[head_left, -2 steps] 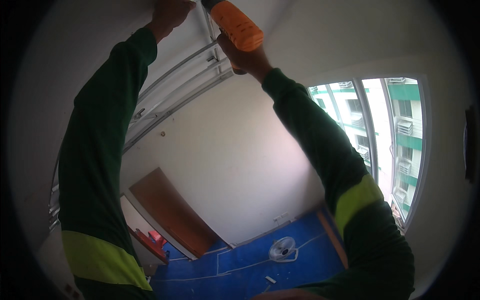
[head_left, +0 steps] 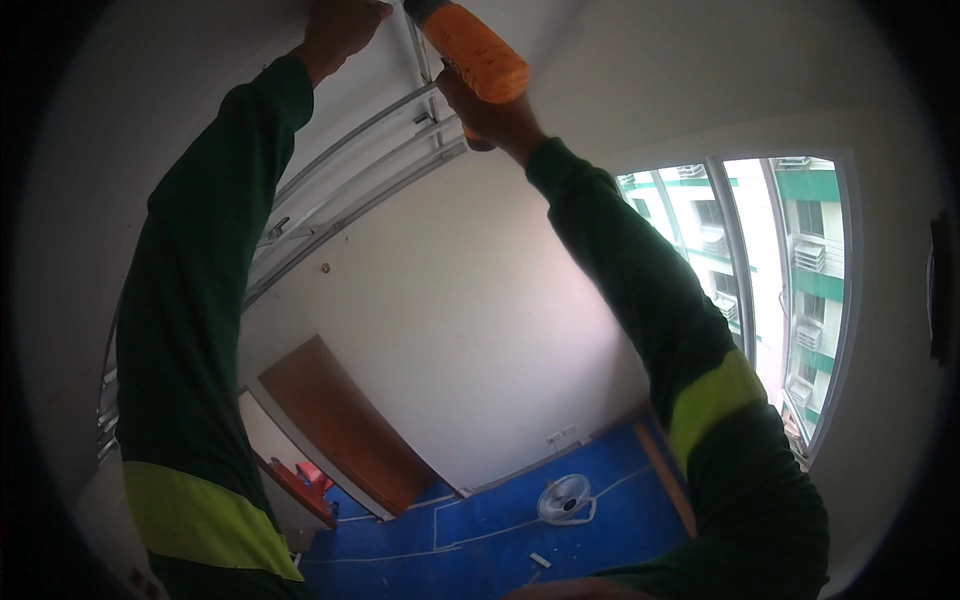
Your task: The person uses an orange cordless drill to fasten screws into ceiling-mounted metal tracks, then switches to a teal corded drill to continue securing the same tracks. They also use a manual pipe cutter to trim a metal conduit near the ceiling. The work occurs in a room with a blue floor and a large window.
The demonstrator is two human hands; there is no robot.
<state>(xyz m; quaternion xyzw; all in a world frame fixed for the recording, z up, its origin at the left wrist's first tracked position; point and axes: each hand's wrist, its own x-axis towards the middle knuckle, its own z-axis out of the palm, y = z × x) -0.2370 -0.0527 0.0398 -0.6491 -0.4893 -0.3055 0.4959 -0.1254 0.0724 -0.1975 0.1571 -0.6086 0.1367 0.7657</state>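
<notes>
Both my arms reach up in dark green sleeves with yellow-green bands. In my right hand [head_left: 492, 112] is an orange and black power drill [head_left: 474, 52], my fingers wrapped round its grip. Its front end points up and left, and the tip is cut off by the top edge. My left hand [head_left: 340, 32] is raised close by, just left of the drill's front, with its fingers drawn together near the ceiling. What those fingers hold, if anything, is too small to make out. Thin metal ceiling framing [head_left: 350, 180] runs below and between my hands.
A window [head_left: 735, 270] stands on the right, with a building outside. Far below, a white fan [head_left: 566, 500] rests on the blue-covered floor [head_left: 470, 545]. A brown door [head_left: 345, 425] is at lower left, beside a doorway with red items [head_left: 314, 474]. The far wall [head_left: 480, 330] is pale.
</notes>
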